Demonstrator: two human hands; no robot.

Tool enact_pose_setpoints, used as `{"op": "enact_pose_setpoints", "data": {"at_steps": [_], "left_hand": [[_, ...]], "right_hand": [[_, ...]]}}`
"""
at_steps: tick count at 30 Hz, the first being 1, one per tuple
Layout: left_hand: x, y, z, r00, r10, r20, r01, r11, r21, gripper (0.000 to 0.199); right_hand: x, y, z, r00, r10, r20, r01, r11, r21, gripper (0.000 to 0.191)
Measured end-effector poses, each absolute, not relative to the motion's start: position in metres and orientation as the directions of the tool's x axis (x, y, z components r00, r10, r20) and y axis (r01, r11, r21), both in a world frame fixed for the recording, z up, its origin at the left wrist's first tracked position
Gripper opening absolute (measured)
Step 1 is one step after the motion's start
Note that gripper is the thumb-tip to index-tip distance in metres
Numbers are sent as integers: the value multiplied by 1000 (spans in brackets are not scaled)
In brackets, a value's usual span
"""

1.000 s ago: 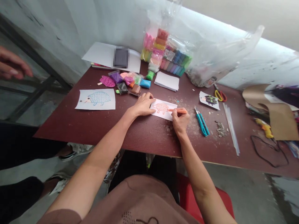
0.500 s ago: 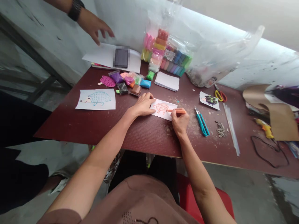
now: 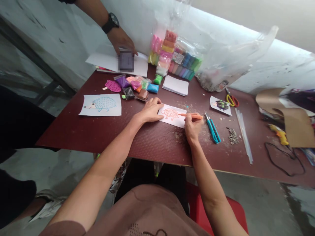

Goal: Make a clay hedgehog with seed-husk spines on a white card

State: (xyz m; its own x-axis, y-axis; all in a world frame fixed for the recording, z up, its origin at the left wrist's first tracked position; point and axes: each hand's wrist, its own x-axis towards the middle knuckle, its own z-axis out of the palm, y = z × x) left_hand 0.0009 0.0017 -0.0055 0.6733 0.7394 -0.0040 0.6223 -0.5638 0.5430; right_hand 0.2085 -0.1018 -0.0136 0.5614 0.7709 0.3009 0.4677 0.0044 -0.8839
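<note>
Since the earlier frame, a co-worker's hand (image 3: 121, 42) has come in from the top left and now rests on the white sheets of paper (image 3: 103, 58) at the far edge of the tabletop (image 3: 73, 134), beside a pixelated patch. A black wristwatch (image 3: 110, 23) sits on that wrist. The person's right hand (image 3: 193, 127) has shifted rightward along the paper strip. It is closed in a pen grip around an orange marker (image 3: 192, 116), whose tip points left, just beside the rear of the hedgehog outline. The left hand (image 3: 150, 110) lies flat and open, its fingertips (image 3: 161, 105) pressing the left end of the white paper strip (image 3: 172, 117). That strip lies near the front edge of the tabletop, between the two hands, with an orange hedgehog drawing (image 3: 169, 114) on it.

To the left lies a blue hedgehog drawing (image 3: 100, 105). Packets of modelling clay (image 3: 137, 86) lie beyond the left hand, in front of a clear plastic bag of clay blocks (image 3: 172, 54). A stack of white cards (image 3: 175, 85) lies nearby. To the right are a teal craft knife (image 3: 212, 131), orange-handled scissors (image 3: 232, 100), and a small hedgehog card (image 3: 220, 105) with dark spines.
</note>
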Motion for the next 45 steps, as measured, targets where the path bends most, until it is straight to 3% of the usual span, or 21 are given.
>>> {"op": "enact_pose_setpoints", "data": {"at_steps": [4, 10, 18, 26, 38, 45], "left_hand": [[1, 1, -5, 668, 744, -12, 625, -552, 553, 56], [0, -1, -7, 653, 758, 1, 632, -544, 552, 57], [-1, -3, -6, 641, 767, 6, 651, -548, 526, 61], [1, -7, -10, 616, 786, 53, 649, -545, 530, 69], [10, 2, -29, 485, 850, 204, 640, -504, 579, 49], [13, -1, -25, 499, 849, 175, 682, -509, 525, 24]], "right_hand": [[216, -99, -15, 564, 756, 332, 476, 31, -879, 29], [232, -98, -22, 445, 776, 448, 686, 27, -727, 32], [243, -88, -32, 370, 863, 344, 790, -97, -606, 35], [242, -79, -28, 395, 860, 325, 775, -121, -620, 31], [265, -48, -19, 323, 897, 302, 814, -100, -573, 39], [271, -44, -28, 282, 906, 315, 786, -30, -617, 36]]}}
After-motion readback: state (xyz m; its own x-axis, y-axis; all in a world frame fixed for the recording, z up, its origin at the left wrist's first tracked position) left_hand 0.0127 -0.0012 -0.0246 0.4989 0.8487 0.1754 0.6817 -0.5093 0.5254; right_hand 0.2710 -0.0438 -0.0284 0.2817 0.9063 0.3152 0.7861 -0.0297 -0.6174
